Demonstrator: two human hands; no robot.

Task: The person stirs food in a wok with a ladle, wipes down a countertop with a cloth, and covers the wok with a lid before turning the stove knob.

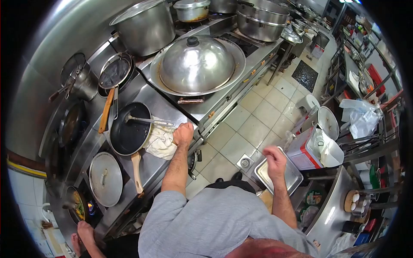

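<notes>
My left hand is closed in a fist at the counter's front edge, against a crumpled white cloth. Whether its fingers hold anything is hidden. Beside the cloth sits a black frying pan with a light wooden handle; a metal ladle lies across it, its handle end close to my left hand. My right hand is raised on the other side, fingers curled in, with nothing visible in it. Below that hand is a rectangular metal tray.
A large wok under a domed lid stands ahead on the range, near a tall stockpot. A round flat lid lies left. At lower left another person's hands are by a pan of food over a flame. A red-edged tin stands right.
</notes>
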